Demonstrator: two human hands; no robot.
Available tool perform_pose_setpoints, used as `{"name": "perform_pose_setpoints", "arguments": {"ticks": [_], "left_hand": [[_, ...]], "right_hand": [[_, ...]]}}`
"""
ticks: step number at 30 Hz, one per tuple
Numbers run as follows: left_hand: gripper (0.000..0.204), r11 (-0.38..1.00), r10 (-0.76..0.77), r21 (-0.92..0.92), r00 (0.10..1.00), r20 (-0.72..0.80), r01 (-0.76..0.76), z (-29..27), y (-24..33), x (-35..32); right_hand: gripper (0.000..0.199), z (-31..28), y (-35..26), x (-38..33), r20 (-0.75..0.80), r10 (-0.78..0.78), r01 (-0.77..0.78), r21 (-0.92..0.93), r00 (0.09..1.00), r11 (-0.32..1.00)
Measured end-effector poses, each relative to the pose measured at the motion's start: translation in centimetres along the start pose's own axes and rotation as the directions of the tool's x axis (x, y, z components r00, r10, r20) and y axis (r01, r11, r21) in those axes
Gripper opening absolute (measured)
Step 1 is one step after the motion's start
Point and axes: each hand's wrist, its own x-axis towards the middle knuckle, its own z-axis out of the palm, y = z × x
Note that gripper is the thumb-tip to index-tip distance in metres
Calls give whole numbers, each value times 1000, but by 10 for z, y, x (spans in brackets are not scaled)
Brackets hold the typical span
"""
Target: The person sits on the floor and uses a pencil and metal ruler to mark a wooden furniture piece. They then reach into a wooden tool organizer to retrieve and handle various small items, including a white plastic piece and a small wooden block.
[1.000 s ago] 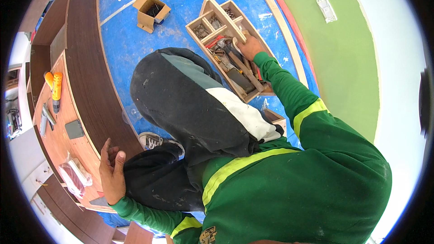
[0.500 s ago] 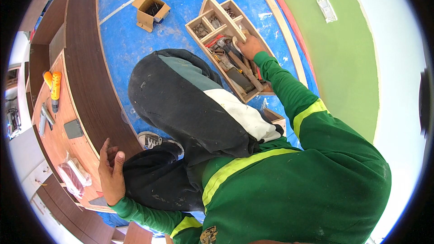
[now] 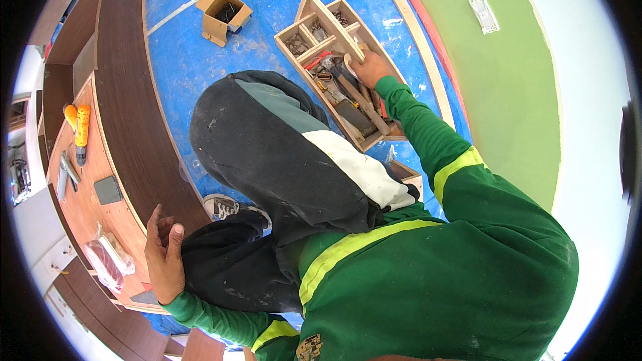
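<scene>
Fingers of the left hand [image 3: 162, 254] lie spread and loose, gripping nothing, the palm resting at the near edge of the curved brown countertop [image 3: 130, 113]. Just beside it on that surface sits a clear packet of red pieces [image 3: 107, 261]; farther along lie a dark grey square pad [image 3: 108, 190], a metal tool [image 3: 65, 172] and, toward the far end, an orange cordless drill [image 3: 79, 131]. The right hand [image 3: 369, 69] reaches across to the wooden toolbox [image 3: 314, 10] on the blue floor sheet [image 3: 200, 73], its fingers curled at the box's central handle rail; whether they clasp it cannot be told. Hammers and other hand tools [image 3: 348, 97] fill the near compartment. Beyond, near the sheet's far edge, stands an open cardboard box [image 3: 223, 15].
</scene>
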Motion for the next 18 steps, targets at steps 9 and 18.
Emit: {"name": "perform_pose_setpoints", "arguments": {"ticks": [9, 18], "left_hand": [[69, 999, -7, -31, 1000, 8, 7, 0, -3, 1], [69, 1000, 13, 25, 1000, -10, -13, 0, -3, 1]], "right_hand": [[65, -2, -3, -2, 2, -3, 3, 11, 1000, 1000], [61, -3, -5, -3, -4, 7, -7, 26, 1000, 1000]]}}
